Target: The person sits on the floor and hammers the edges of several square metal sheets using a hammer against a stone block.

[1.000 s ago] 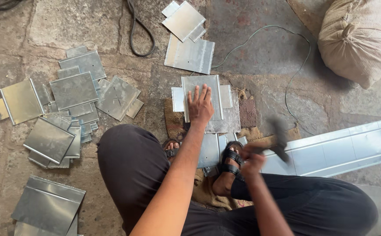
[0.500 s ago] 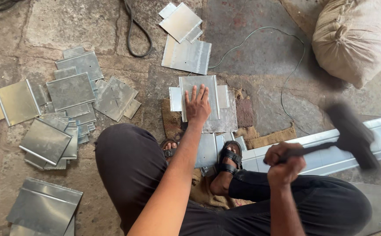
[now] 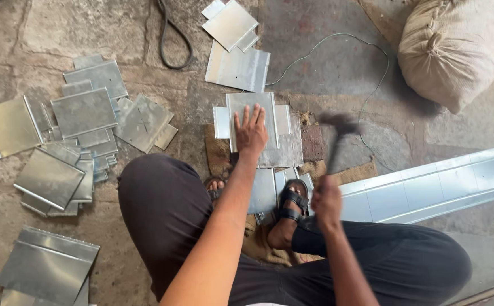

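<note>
While the person sits on the stone floor, the left hand (image 3: 251,131) lies flat with fingers spread on a small metal sheet (image 3: 252,107), pressing it onto other sheets laid over a scrap of burlap (image 3: 218,153). Just right of that sheet, the right hand (image 3: 326,203) is wrapped tight around the handle of a hammer (image 3: 337,127), whose blurred head hangs above the floor. Farther right of the sheet lies a long metal channel (image 3: 428,187); far left, a scattered pile of cut sheets (image 3: 82,113); beyond it, a stuffed sack (image 3: 451,51).

Hammer (image 3: 337,133) head motion-blurred; sack (image 3: 454,51) cut off at top edge.
</note>
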{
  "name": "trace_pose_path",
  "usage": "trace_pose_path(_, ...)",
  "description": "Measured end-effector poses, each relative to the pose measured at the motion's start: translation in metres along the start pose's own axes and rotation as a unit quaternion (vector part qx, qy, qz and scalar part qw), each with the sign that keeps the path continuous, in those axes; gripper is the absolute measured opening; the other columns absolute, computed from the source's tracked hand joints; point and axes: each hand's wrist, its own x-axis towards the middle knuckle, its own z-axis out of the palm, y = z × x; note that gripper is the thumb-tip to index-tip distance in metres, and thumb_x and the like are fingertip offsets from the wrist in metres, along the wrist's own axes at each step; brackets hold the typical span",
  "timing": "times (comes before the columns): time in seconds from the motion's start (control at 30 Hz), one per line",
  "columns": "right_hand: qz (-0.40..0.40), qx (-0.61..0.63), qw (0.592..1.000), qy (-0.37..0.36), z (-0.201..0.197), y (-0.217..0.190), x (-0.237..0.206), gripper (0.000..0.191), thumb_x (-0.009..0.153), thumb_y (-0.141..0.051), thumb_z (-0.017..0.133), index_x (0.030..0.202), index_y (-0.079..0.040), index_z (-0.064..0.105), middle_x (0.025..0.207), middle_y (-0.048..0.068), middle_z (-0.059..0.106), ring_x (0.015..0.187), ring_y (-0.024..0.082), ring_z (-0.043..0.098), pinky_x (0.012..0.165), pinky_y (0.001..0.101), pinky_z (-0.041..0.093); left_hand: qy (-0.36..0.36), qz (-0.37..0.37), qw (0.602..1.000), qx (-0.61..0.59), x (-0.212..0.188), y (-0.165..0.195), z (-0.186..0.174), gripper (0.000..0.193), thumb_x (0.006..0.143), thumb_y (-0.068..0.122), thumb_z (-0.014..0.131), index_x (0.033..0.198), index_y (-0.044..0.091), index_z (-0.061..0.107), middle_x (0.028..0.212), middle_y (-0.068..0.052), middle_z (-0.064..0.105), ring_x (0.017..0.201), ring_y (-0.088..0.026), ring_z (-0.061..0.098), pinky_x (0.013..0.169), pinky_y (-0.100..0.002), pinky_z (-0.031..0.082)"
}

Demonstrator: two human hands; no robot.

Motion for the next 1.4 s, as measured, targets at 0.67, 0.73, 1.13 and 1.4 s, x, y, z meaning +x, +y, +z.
trace_pose_path(0.67,0.007,-0.068,0.998,-0.019,0.010,-0.003,0.002,0.052,0.108,-0.053,0.047,0.082,-0.008,0.051,0.062,-0.002,0.044,0.050,0.010,0.040,0.042,0.0291,0.032,-0.008,-0.006,1.000,0.012,0.002,0.002,-0.002,0.054,0.098,0.030,0.055,0.151,0.022,0.049,0.162,0.002,0.041,0.151,-0.025,0.035,0.126,-0.053,0.014)
trace_pose_path(0.73,-0.068,0.014,0.998,-0.001,-0.004,-0.036,-0.009,0.055,0.106,-0.058,0.041,0.080,-0.011,0.051,0.059,-0.003,0.042,0.046,0.007,0.040,0.037,0.0263,0.031,-0.018,-0.007,1.000,0.012,0.003,0.002,-0.002,0.052,0.100,0.030,0.054,0.151,0.024,0.048,0.162,0.004,0.040,0.151,-0.025,0.035,0.126,-0.054,0.014)
trace_pose_path(1.13,-0.162,-0.060,0.983,-0.063,0.023,0.079,0.019,0.043,0.109,-0.043,0.052,0.095,-0.003,0.060,0.069,0.003,0.054,0.057,0.008,0.049,0.048,0.0250,0.038,-0.003,-0.009,1.000,0.000,-0.001,0.001,-0.001,0.051,0.100,0.028,0.055,0.150,0.021,0.051,0.162,0.003,0.043,0.152,-0.026,0.036,0.127,-0.055,0.015)
trace_pose_path(1.4,-0.101,0.018,0.994,-0.047,0.016,-0.037,0.005,0.054,0.109,-0.056,0.039,0.079,-0.012,0.048,0.058,-0.004,0.042,0.044,0.008,0.039,0.037,0.0274,0.031,-0.025,-0.012,1.000,-0.002,0.003,0.002,-0.003,0.052,0.100,0.030,0.053,0.152,0.023,0.048,0.164,0.003,0.037,0.152,-0.025,0.031,0.127,-0.056,0.013)
